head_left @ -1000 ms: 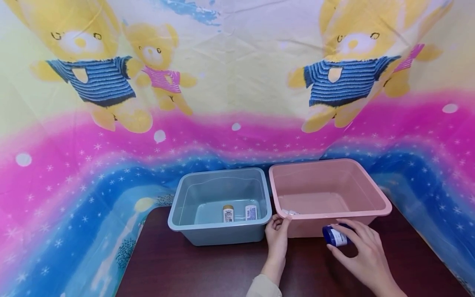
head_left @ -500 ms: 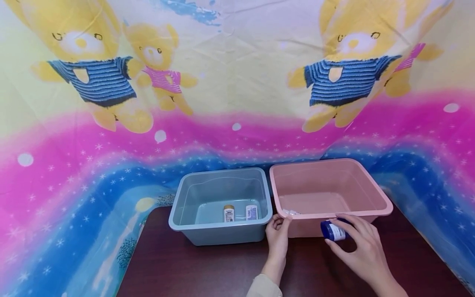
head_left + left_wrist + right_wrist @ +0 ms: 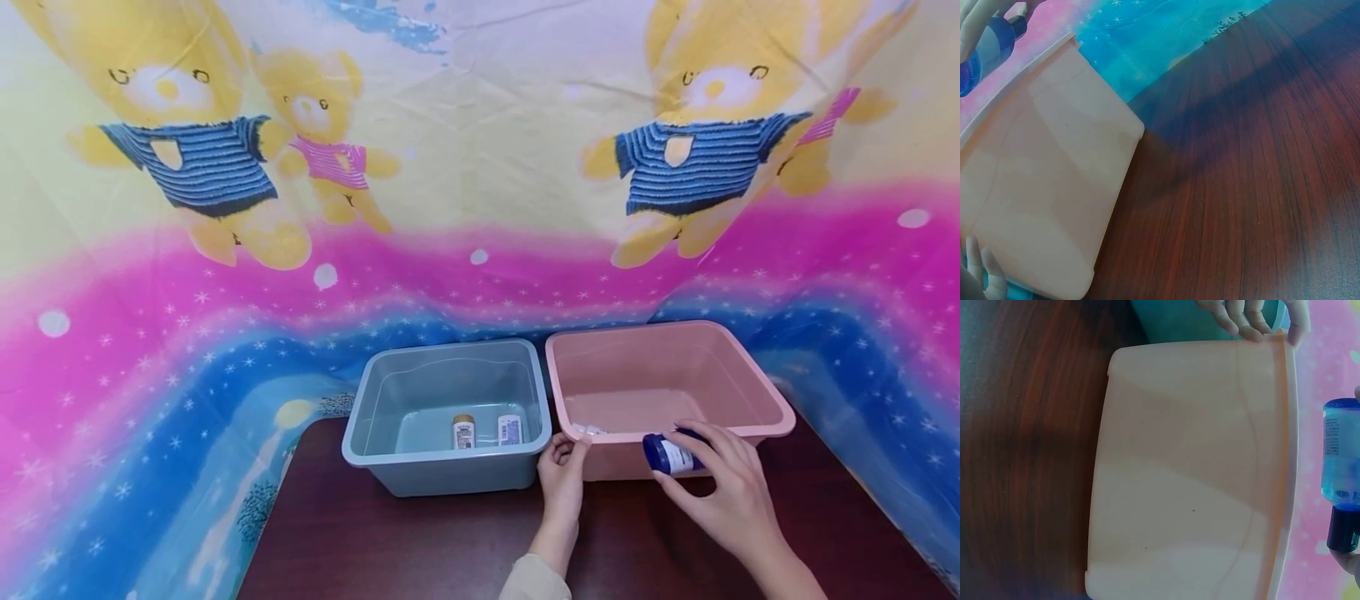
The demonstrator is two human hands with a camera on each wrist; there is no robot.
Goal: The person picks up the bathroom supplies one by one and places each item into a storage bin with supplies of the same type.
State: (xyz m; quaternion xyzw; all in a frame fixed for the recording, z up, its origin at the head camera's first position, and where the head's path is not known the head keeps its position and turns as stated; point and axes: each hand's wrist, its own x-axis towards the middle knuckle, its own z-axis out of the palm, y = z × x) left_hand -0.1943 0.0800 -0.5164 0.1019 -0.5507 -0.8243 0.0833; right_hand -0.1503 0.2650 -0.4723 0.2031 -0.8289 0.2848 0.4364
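My right hand [image 3: 731, 483] pinches a small blue bottle [image 3: 678, 458] between thumb and fingers, just in front of the near rim of the pink basin [image 3: 675, 435]. The bottle lies sideways; the right wrist view shows its clear blue body [image 3: 1340, 456], printed label and dark cap [image 3: 1342, 529]. My left hand [image 3: 561, 483] grips the front left corner of the pink basin's rim, beside the blue-grey basin [image 3: 450, 477]. Inside the pink basin, a whitish item [image 3: 588, 429] shows partly behind the near rim; its kind is hidden.
In the blue-grey basin lie a white bottle with a gold cap [image 3: 463, 432] and another white labelled container [image 3: 509, 430]. Both basins stand side by side on a dark wood table [image 3: 420, 542], against a patterned cloth backdrop [image 3: 465, 167] with printed bears.
My right hand has raised the blue bottle a little and shifted it slightly left, up to the level of the pink basin's rim. The left hand keeps its place on the rim.
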